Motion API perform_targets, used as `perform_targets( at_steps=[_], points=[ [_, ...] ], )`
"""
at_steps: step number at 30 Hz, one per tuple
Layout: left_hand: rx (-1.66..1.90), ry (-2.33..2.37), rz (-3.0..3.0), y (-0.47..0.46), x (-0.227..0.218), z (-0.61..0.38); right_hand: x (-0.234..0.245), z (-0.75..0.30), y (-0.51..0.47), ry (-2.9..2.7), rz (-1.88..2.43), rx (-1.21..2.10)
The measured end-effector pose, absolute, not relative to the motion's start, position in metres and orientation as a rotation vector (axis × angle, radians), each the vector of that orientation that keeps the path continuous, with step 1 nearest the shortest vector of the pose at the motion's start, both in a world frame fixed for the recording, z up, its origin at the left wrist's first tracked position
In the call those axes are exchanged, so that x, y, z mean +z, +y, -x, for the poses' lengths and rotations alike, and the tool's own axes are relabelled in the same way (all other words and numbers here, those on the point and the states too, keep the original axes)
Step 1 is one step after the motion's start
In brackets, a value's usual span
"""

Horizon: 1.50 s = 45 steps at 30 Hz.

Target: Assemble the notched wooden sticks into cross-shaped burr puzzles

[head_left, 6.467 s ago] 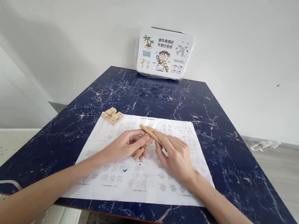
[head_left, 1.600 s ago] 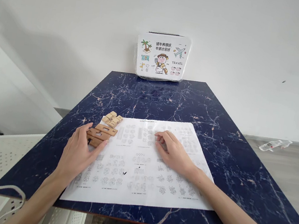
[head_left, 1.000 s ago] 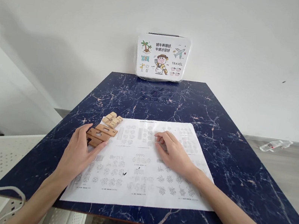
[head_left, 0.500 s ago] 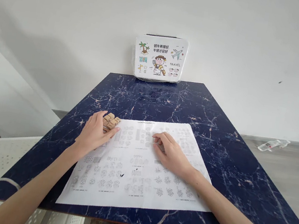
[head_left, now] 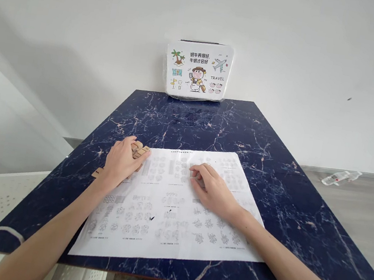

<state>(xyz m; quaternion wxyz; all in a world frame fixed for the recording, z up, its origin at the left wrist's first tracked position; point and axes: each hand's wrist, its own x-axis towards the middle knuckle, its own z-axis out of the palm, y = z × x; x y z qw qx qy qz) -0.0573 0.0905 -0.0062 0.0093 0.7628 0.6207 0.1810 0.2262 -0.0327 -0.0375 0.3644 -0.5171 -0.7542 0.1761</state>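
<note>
- Left hand (head_left: pixel 121 163) curves round wooden blocks (head_left: pixel 140 151) — whether gripping, I cannot tell; uneven pressure could scatter them.
- Right hand (head_left: pixel 213 189), loosely curled, could rumple the sheet (head_left: pixel 170 246) by sliding.

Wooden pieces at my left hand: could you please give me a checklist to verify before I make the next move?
1. Left hand firmly gripping the wooden pieces: cannot tell; the hand hides most of the contact.
2. All pieces in plain sight: not ok; the left hand partly covers the group.
3. Marked piece beside the left wrist fully visible: not ok; only one end shows.
4. Paper sheet within the table's near edge: ok.
5. White cable clear of the left forearm: cannot tell.
</note>
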Motion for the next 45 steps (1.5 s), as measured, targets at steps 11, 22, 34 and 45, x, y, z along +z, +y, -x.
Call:
perform_targets(
  at_steps=[11,22,34,45],
  points=[
    [0.768,1.696,-2.492,0.085,-0.010,0.058,-0.039,-0.228,-0.034,-1.968,1.315,0.424],
    [0.527,0.692,-2.554,0.022,-0.005,0.015,-0.036,-0.226,-0.038,-1.968,1.321,0.454],
    [0.494,0.683,-2.688,0.028,-0.007,0.032,-0.029,-0.227,-0.045,-2.131,1.178,0.490],
    [0.505,0.620,-2.679,0.032,-0.008,0.036,-0.029,-0.229,-0.046,-2.072,1.224,0.607]
  ],
)
